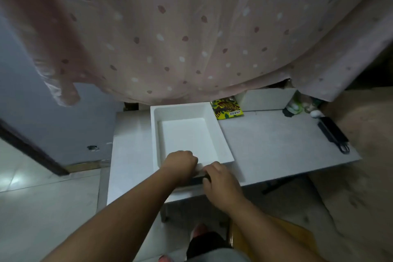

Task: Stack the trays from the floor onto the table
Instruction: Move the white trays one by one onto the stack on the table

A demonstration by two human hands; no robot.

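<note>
Two hands grip the near rim of a white tray, which lies on the white worktop at its left-centre, slightly skewed to the worktop's edge. Left hand is curled over the near rim with knuckles up; right hand pinches the same rim just beside it, fingers folded round the edge. Whether a second tray lies beneath cannot be told, though a dark gap shows under the near rim. Behind the tray, touching its far right corner, lies a yellow-green snack packet; well to the tray's right rests a black folded object. A spotted curtain hangs beyond. Judged by its thin walls and pale matt finish, the tray is light, stiff and somewhat brittle; holding opposite rims would steady it better than one edge.
</note>
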